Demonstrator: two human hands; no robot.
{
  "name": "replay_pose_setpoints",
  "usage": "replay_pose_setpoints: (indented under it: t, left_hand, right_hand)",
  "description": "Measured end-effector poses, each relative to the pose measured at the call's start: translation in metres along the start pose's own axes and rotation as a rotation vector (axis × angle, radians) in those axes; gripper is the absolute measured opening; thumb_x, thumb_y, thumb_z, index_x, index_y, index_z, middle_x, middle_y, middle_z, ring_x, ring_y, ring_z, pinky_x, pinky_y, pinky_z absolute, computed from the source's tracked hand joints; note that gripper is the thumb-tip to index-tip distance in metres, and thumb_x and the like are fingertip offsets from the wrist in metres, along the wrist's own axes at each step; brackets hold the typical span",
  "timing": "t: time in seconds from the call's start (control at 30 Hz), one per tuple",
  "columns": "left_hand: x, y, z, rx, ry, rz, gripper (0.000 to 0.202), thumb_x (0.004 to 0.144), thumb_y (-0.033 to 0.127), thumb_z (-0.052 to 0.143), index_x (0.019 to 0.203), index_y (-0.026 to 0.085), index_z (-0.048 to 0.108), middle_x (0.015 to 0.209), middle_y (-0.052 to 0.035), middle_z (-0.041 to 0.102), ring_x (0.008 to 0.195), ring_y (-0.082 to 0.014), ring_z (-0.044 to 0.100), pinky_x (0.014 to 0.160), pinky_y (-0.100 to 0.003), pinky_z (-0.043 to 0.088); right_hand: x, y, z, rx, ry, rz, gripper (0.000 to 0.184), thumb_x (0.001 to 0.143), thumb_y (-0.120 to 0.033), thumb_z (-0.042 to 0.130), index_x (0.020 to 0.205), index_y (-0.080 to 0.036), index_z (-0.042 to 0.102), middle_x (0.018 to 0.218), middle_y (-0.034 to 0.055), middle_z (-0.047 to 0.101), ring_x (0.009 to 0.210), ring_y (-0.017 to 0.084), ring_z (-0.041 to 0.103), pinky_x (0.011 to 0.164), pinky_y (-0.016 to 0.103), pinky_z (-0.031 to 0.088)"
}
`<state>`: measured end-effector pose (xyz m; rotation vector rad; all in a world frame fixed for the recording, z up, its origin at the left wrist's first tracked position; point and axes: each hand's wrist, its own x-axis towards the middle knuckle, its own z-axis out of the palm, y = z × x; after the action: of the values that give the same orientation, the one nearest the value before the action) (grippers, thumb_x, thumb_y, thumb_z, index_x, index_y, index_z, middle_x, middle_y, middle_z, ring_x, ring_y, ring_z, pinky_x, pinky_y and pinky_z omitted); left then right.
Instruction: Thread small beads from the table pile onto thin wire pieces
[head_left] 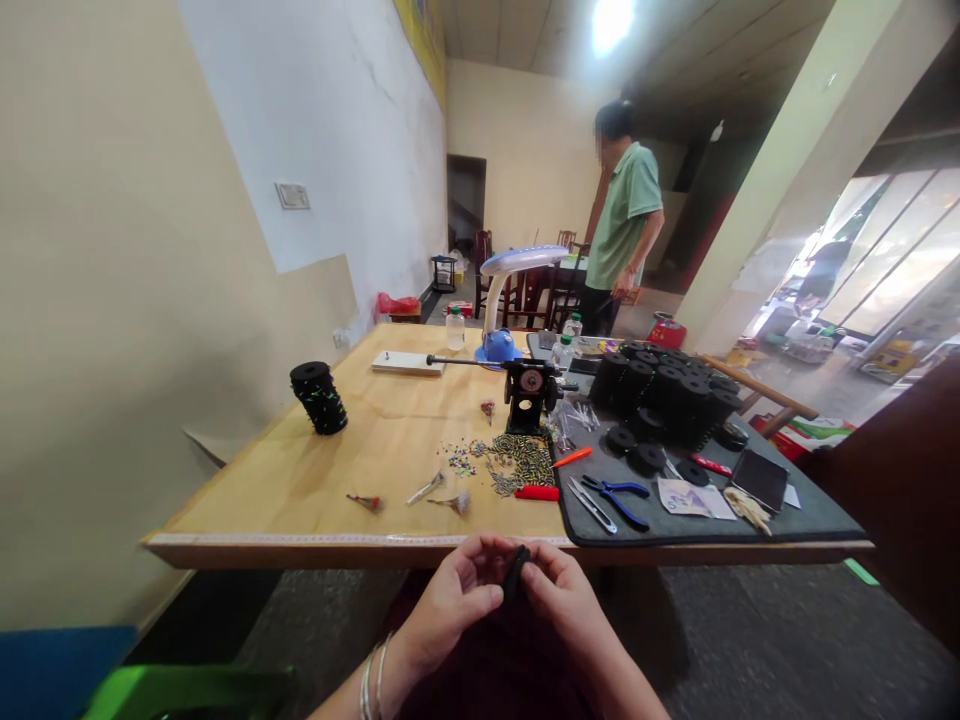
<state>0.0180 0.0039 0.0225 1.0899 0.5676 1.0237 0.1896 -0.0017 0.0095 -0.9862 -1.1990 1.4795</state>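
Note:
In front of the table's near edge, my left hand [461, 590] and my right hand [559, 590] come together around a dark black piece [514, 576]. It looks like one of the black round spools turned edge-on, but its exact kind is hard to make out. My right thumb and fingers pinch it; my left fingers curl around its other side, thumb against it. Beyond the hands lie a red-handled tool [537, 493], a heap of small striped metallic bits [525, 460], colourful beads [461, 460] and feathery tufts [450, 503].
A black winding device [527, 392] with a long rod stands mid-table by a blue lamp [499, 345]. A dark mat [555, 520] holds blue pliers [619, 495], snips [592, 505], a banknote [694, 498] and stacked black spools [667, 390]. More spools [319, 398] stand left. A person [626, 220] stands behind.

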Motion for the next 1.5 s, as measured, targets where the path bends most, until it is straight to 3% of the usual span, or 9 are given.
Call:
replay_pose_setpoints:
  t: [0.27, 0.47, 0.7, 1.03, 1.17, 1.27, 1.33, 1.43, 1.5]
  left_hand:
    - [0.004, 0.016, 0.005, 0.448, 0.14, -0.02, 0.017, 0.074, 0.025, 0.068, 0.089, 0.017, 0.066, 0.086, -0.0056, 0.067, 0.08, -0.0202, 0.061, 0.071, -0.027, 0.048]
    - [0.009, 0.002, 0.001, 0.173, 0.213, -0.074, 0.024, 0.071, 0.032, 0.072, 0.082, 0.017, 0.058, 0.077, -0.0003, 0.061, 0.071, -0.0148, 0.058, 0.062, -0.024, 0.05]
    - [0.006, -0.007, 0.001, -0.058, 0.239, -0.126, 0.025, 0.07, 0.028, 0.075, 0.085, 0.017, 0.058, 0.085, -0.0015, 0.061, 0.082, -0.0164, 0.058, 0.069, -0.028, 0.055]
    - [0.002, -0.01, 0.01, -0.272, 0.235, -0.132, 0.023, 0.07, 0.024, 0.076, 0.087, 0.016, 0.061, 0.093, -0.0039, 0.064, 0.09, -0.0175, 0.059, 0.082, -0.033, 0.051]
    - [0.004, -0.011, 0.013, -0.091, 0.261, -0.095, 0.024, 0.07, 0.029, 0.075, 0.086, 0.017, 0.062, 0.09, -0.0043, 0.065, 0.091, -0.0197, 0.059, 0.086, -0.034, 0.048]
    - [0.001, 0.012, 0.021, 0.108, 0.33, 0.01, 0.029, 0.067, 0.029, 0.077, 0.091, 0.019, 0.063, 0.092, -0.0035, 0.064, 0.093, -0.0199, 0.058, 0.089, -0.032, 0.044]
    - [-0.008, 0.04, 0.033, 0.114, 0.21, 0.051, 0.023, 0.071, 0.029, 0.074, 0.09, 0.02, 0.065, 0.092, -0.0038, 0.063, 0.093, -0.0195, 0.058, 0.088, -0.03, 0.043]
    - [-0.027, 0.088, 0.057, -0.068, -0.324, -0.037, 0.018, 0.074, 0.037, 0.07, 0.077, 0.02, 0.07, 0.09, -0.0063, 0.064, 0.088, -0.0217, 0.06, 0.084, -0.034, 0.046]
    - [-0.04, 0.111, 0.071, -0.171, -0.578, -0.12, 0.023, 0.071, 0.045, 0.07, 0.078, 0.023, 0.073, 0.092, -0.0074, 0.068, 0.089, -0.0247, 0.063, 0.082, -0.036, 0.049]
  right_hand:
    - [-0.004, -0.012, -0.007, -0.419, 0.056, -0.093, 0.023, 0.079, -0.037, 0.065, 0.072, -0.015, 0.062, 0.064, -0.0005, 0.058, 0.061, 0.014, 0.049, 0.058, 0.024, 0.037]
    - [-0.008, -0.018, -0.002, -0.522, 0.024, -0.171, 0.02, 0.083, -0.032, 0.059, 0.094, -0.017, 0.068, 0.074, 0.0022, 0.067, 0.064, 0.016, 0.055, 0.06, 0.024, 0.041]
    - [-0.013, -0.015, 0.004, -0.571, 0.123, -0.276, 0.02, 0.087, -0.034, 0.056, 0.092, -0.018, 0.066, 0.074, 0.0027, 0.068, 0.064, 0.016, 0.057, 0.06, 0.023, 0.042]
    - [-0.016, -0.011, 0.015, -0.482, 0.168, -0.243, 0.021, 0.086, -0.035, 0.056, 0.093, -0.017, 0.065, 0.082, 0.0043, 0.07, 0.073, 0.019, 0.062, 0.069, 0.024, 0.047]
    - [-0.016, -0.008, 0.017, -0.441, 0.209, -0.239, 0.026, 0.086, -0.037, 0.056, 0.097, -0.016, 0.065, 0.087, 0.0057, 0.071, 0.082, 0.022, 0.064, 0.074, 0.025, 0.048]
    - [-0.016, -0.004, 0.008, -0.458, 0.27, -0.215, 0.028, 0.084, -0.041, 0.058, 0.092, -0.015, 0.067, 0.08, 0.0045, 0.07, 0.076, 0.02, 0.063, 0.069, 0.024, 0.048]
    - [-0.016, 0.0, -0.001, -0.457, 0.32, -0.205, 0.03, 0.082, -0.042, 0.06, 0.09, -0.015, 0.068, 0.078, 0.004, 0.07, 0.071, 0.02, 0.062, 0.066, 0.024, 0.048]
    - [-0.018, 0.006, -0.008, -0.447, 0.362, -0.19, 0.031, 0.081, -0.044, 0.061, 0.088, -0.014, 0.068, 0.075, 0.0039, 0.069, 0.069, 0.019, 0.06, 0.064, 0.024, 0.048]
    - [-0.02, 0.009, -0.008, -0.455, 0.358, -0.178, 0.031, 0.08, -0.044, 0.061, 0.086, -0.014, 0.068, 0.075, 0.0043, 0.069, 0.07, 0.019, 0.06, 0.065, 0.024, 0.047]
